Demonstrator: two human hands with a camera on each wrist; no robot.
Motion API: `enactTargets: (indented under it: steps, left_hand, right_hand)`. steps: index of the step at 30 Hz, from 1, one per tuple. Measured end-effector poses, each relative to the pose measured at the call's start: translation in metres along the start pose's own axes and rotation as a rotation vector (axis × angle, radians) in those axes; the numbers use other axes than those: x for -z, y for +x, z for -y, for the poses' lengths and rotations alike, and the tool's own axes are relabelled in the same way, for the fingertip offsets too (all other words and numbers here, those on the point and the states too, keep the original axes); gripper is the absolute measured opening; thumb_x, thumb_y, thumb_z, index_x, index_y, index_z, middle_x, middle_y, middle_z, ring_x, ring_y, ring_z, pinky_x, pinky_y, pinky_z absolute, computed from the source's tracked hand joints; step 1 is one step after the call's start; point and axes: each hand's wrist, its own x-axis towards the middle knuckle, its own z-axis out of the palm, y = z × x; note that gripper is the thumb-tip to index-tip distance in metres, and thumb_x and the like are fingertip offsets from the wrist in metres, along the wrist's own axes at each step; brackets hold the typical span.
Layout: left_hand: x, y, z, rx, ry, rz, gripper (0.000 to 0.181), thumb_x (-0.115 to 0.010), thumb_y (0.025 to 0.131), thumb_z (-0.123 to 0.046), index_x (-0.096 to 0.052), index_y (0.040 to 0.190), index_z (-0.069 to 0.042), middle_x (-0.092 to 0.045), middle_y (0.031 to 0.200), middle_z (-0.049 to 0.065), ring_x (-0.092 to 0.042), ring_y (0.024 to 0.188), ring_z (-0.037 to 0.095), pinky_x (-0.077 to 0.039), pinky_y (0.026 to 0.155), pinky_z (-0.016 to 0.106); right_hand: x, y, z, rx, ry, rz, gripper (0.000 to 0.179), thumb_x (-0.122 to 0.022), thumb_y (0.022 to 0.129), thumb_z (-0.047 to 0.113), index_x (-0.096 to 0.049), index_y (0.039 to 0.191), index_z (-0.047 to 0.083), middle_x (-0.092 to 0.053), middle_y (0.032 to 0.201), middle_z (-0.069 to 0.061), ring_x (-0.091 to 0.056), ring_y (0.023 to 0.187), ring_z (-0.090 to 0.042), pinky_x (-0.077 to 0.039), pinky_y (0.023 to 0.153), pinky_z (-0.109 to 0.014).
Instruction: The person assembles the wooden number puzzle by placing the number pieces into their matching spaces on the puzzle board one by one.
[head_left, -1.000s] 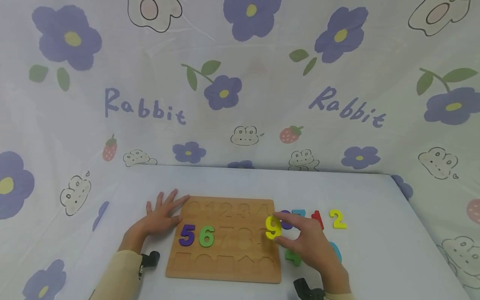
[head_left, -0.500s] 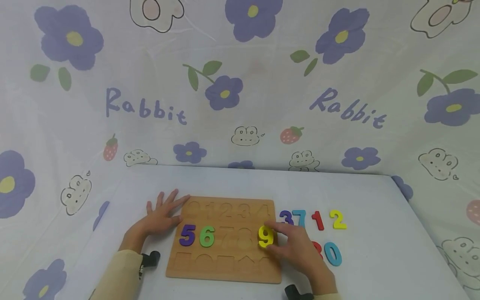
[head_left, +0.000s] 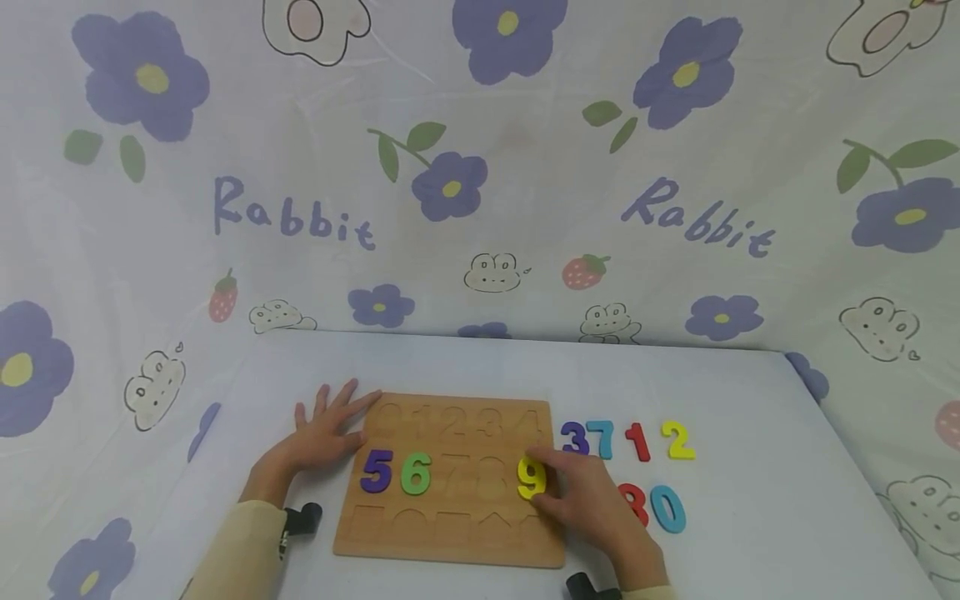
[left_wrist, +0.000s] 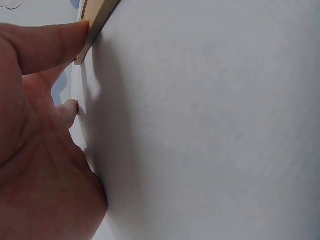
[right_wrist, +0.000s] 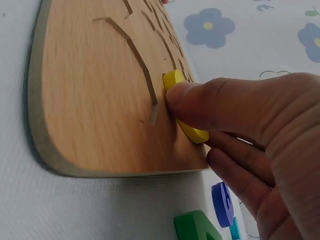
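A wooden number puzzle board (head_left: 450,542) with carved recesses lies on the white table. My right hand (head_left: 592,500) pinches a yellow number 9 (head_left: 532,477) between thumb and fingers, at the right end of the board's middle row. In the right wrist view the yellow 9 (right_wrist: 196,134) is low over the wood, the thumb on its near side. A purple 5 (head_left: 377,472) and a green 6 (head_left: 416,473) sit at the left of that row. My left hand (head_left: 322,435) rests with fingers spread at the board's left edge, thumb and index finger touching it.
Right of the board lie a purple 3 (head_left: 575,437), a blue 7 (head_left: 601,438), a red 1 (head_left: 638,442), a yellow 2 (head_left: 678,440), a partly covered red 8 (head_left: 634,503) and a blue 0 (head_left: 668,509). A green piece (right_wrist: 192,225) shows beside the board in the right wrist view.
My right hand has carried the yellow 9 left and slightly nearer, from the board's right edge to the end of the middle row. The left hand stays put.
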Motion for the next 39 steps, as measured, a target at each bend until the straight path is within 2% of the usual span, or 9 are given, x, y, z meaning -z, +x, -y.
enactTargets:
  steps: [7,12,16,19,23,27,31,33,39]
  left_hand:
    - [0.003,-0.003,-0.002,0.008,-0.006,-0.002,0.067,-0.064,0.108,-0.028,-0.041,0.171,-0.028,-0.006,0.184,0.021,0.017,0.164,0.061,0.021,0.119,0.085]
    - [0.002,-0.003,-0.002,0.009,-0.002,-0.005,0.066,-0.064,0.108,-0.027,-0.042,0.170,-0.027,-0.007,0.184,0.021,0.016,0.164,0.060,0.020,0.120,0.085]
    - [0.001,-0.003,-0.001,0.009,-0.001,-0.011,0.066,-0.064,0.108,-0.027,-0.042,0.170,-0.028,-0.008,0.184,0.021,0.016,0.164,0.060,0.020,0.120,0.085]
    - [0.000,-0.003,0.002,0.004,-0.010,-0.015,0.066,-0.064,0.107,-0.028,-0.042,0.170,-0.028,-0.007,0.184,0.021,0.017,0.164,0.061,0.021,0.120,0.084]
    - [-0.003,0.001,0.008,-0.004,-0.014,-0.023,0.067,-0.063,0.107,-0.030,-0.041,0.170,-0.029,-0.006,0.185,0.020,0.019,0.165,0.058,0.022,0.121,0.083]
    - [-0.002,0.000,0.005,-0.017,-0.024,-0.021,0.067,-0.064,0.107,-0.031,-0.042,0.170,-0.031,-0.006,0.185,0.021,0.019,0.164,0.059,0.023,0.120,0.083]
    - [-0.001,0.000,0.002,-0.021,-0.025,-0.020,0.067,-0.065,0.106,-0.031,-0.044,0.169,-0.031,-0.007,0.184,0.022,0.018,0.164,0.061,0.022,0.119,0.085]
    - [-0.002,0.001,0.003,-0.016,-0.019,-0.023,0.067,-0.066,0.106,-0.031,-0.044,0.169,-0.030,-0.008,0.184,0.022,0.017,0.164,0.061,0.022,0.120,0.085]
    - [0.001,-0.001,0.001,-0.002,-0.015,-0.014,0.067,-0.064,0.107,-0.029,-0.043,0.170,-0.028,-0.007,0.184,0.022,0.018,0.164,0.061,0.021,0.120,0.084]
  right_hand:
    - [0.000,0.000,0.002,-0.002,-0.017,0.002,0.062,-0.096,0.082,0.012,-0.075,0.141,0.017,-0.077,0.140,-0.001,-0.069,0.137,-0.031,-0.058,0.112,-0.052]
    - [0.008,-0.007,0.003,-0.014,0.021,-0.047,0.063,-0.098,0.082,0.020,-0.075,0.141,0.023,-0.077,0.139,0.005,-0.069,0.138,-0.030,-0.058,0.111,-0.056]
    - [0.028,-0.016,0.001,0.024,0.064,-0.094,0.065,-0.097,0.084,0.026,-0.073,0.145,0.029,-0.076,0.142,0.006,-0.070,0.136,-0.029,-0.059,0.109,-0.059]
    - [0.046,-0.023,-0.005,0.107,0.073,-0.121,0.066,-0.096,0.086,0.029,-0.071,0.147,0.028,-0.076,0.142,0.004,-0.073,0.132,-0.027,-0.061,0.106,-0.058]
    - [0.071,-0.032,-0.015,0.178,0.074,-0.138,0.067,-0.096,0.086,0.033,-0.070,0.148,0.030,-0.076,0.141,0.008,-0.073,0.131,-0.022,-0.061,0.106,-0.056]
    - [0.091,-0.042,-0.029,0.199,0.055,-0.133,0.067,-0.095,0.086,0.039,-0.070,0.147,0.031,-0.075,0.143,0.010,-0.072,0.133,-0.021,-0.061,0.105,-0.056]
    - [0.110,-0.056,-0.041,0.205,-0.014,-0.140,0.069,-0.095,0.084,0.043,-0.070,0.147,0.031,-0.077,0.139,0.011,-0.074,0.117,-0.014,-0.065,0.097,-0.050]
    - [0.118,-0.061,-0.046,0.199,-0.056,-0.145,0.072,-0.096,0.082,0.045,-0.070,0.148,0.031,-0.077,0.137,0.012,-0.074,0.114,-0.014,-0.065,0.095,-0.050]
    - [0.135,-0.073,-0.064,0.173,-0.129,-0.126,0.078,-0.100,0.077,0.039,-0.070,0.148,0.025,-0.078,0.139,0.005,-0.074,0.128,-0.031,-0.062,0.098,-0.062]
